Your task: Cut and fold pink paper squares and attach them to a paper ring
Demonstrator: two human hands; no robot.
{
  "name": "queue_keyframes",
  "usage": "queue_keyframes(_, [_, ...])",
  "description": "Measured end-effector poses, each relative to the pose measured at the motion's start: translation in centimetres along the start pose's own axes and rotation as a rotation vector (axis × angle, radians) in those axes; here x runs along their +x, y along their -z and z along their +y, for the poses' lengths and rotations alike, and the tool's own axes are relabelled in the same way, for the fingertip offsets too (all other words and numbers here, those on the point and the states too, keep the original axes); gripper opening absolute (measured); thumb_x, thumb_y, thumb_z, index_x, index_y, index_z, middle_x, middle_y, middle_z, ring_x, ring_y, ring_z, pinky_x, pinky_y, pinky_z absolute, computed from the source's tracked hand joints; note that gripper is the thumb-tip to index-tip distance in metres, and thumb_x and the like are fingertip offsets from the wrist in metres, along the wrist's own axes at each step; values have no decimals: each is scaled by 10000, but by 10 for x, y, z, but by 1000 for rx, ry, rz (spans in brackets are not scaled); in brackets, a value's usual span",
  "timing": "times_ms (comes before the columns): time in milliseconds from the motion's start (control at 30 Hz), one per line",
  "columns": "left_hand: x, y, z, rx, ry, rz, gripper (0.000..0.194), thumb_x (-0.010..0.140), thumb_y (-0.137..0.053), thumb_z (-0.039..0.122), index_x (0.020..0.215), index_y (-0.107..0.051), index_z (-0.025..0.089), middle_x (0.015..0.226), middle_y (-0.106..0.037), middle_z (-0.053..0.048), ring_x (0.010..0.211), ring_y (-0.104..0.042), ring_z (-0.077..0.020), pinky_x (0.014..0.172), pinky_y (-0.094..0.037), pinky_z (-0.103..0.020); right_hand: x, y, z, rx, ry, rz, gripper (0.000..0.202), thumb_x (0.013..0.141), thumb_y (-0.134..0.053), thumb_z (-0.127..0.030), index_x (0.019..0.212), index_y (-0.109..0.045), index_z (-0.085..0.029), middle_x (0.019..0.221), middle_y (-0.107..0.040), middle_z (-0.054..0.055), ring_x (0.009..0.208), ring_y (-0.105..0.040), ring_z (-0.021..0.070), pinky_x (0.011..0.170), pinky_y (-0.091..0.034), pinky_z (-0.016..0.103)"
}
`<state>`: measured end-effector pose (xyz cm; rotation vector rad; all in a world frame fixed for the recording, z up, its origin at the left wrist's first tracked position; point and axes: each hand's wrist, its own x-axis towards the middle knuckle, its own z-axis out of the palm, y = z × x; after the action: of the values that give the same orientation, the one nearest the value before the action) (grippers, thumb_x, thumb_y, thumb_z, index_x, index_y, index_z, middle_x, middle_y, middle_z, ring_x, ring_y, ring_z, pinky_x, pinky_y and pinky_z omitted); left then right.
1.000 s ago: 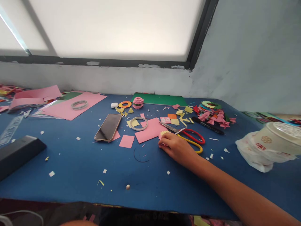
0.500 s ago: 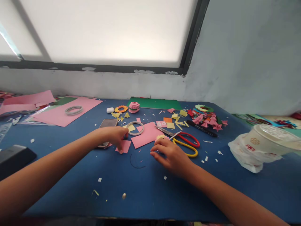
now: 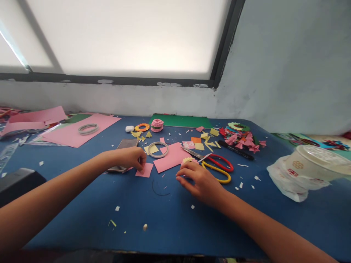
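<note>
My left hand is closed, its fingertips pinched at the upper left edge of a small pink paper square; what they hold, if anything, is hidden. Under and behind that hand lies a phone. My right hand rests loosely on the table, fingers bent but apart. Just past its fingers sits a scalloped yellow-and-pink paper piece, partly covered. Beside it are scissors with one red and one yellow handle, blades apart. A larger pink sheet and a white tape roll lie between the hands.
Yellow paper scraps, a black marker and a heap of folded paper flowers lie at right. A lidded cup in a bag stands far right. At left are pink sheets, a second tape roll and a black object.
My left hand has drawn its fingers in and shifted slightly up from the middle of the pink square to its edge. My right hand has stayed in place.
</note>
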<state>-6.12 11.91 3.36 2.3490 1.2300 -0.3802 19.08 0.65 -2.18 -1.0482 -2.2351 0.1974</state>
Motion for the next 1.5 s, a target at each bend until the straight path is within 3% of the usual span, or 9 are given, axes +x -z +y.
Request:
queue_keyframes(100, [-5, -3, 2, -7, -34, 97, 231, 667, -650, 340, 851, -652, 200, 898, -662, -16, 783, -581, -182, 597, -395, -218, 0, 0, 0, 0, 4, -4, 156, 870, -494, -249, 891, -628, -172, 900, -615, 76, 893, -563, 189, 792, -470, 327])
queue_keyframes(200, [-9, -9, 6, -23, -89, 182, 545, 606, -710, 329, 1130, -575, 262, 1189, -578, -27, 900, -572, -203, 665, -422, -222, 0, 1, -1, 0, 7, -16, 154, 867, -496, -242, 896, -629, -170, 899, -614, 77, 886, -565, 187, 781, -472, 322])
queue_keyframes(267, [-12, -15, 8, -4, -70, 197, 623, 619, -694, 289, 1219, -529, 273, 1130, -623, -38, 830, -597, -203, 657, -433, -238, 0, 2, -2, 4, 3, -20, 153, 866, -496, -237, 896, -630, -169, 904, -616, 79, 885, -566, 188, 780, -474, 325])
queue_keyframes(367, [-18, -25, 11, 35, -38, 236, 518, 699, -593, 227, 1214, -550, 265, 946, -699, -21, 788, -621, -207, 686, -437, -262, 0, 3, -2, 8, -1, -16, 149, 865, -497, -238, 892, -628, -174, 913, -618, 79, 885, -567, 190, 780, -477, 335])
queue_keyframes(667, [-29, -35, 20, 58, -20, 336, 504, 754, -536, 174, 1255, -524, 226, 1017, -694, -20, 957, -600, -243, 832, -426, -315, 0, 1, -2, 13, -24, -49, 201, 861, -504, -235, 1022, -593, -153, 972, -635, 92, 899, -580, 198, 771, -485, 329])
queue_keyframes(767, [-25, -33, 14, 68, -10, 316, 546, 739, -571, 214, 1279, -499, 261, 1180, -621, -30, 986, -587, -258, 813, -433, -302, 0, 1, -2, 19, -37, -56, 213, 861, -505, -236, 1040, -584, -152, 988, -635, 95, 887, -583, 196, 766, -487, 328])
queue_keyframes(1067, [-28, -38, 10, -48, -74, 334, 579, 765, -592, 256, 1322, -433, 280, 1182, -622, -24, 1050, -583, -249, 878, -415, -324, 0, 2, -4, 11, -42, -59, 232, 856, -506, -240, 1063, -567, -156, 957, -642, 95, 822, -591, 185, 737, -491, 337])
queue_keyframes(1367, [-37, -30, 17, -222, -155, 341, 488, 805, -564, 280, 1280, -458, 248, 969, -705, -18, 912, -629, -196, 850, -438, -320, -2, 0, -2, 27, -35, -33, 239, 853, -512, -230, 1082, -548, -173, 952, -635, 80, 843, -586, 182, 739, -489, 320])
queue_keyframes(1500, [-39, -31, 46, -606, -288, 68, 483, 785, -626, 343, 1228, -474, 224, 898, -680, -22, 814, -620, -167, 725, -468, -273, -2, 2, -6, 142, -31, -8, 282, 825, -572, -256, 1097, -539, -186, 997, -618, 71, 831, -583, 161, 707, -491, 284])
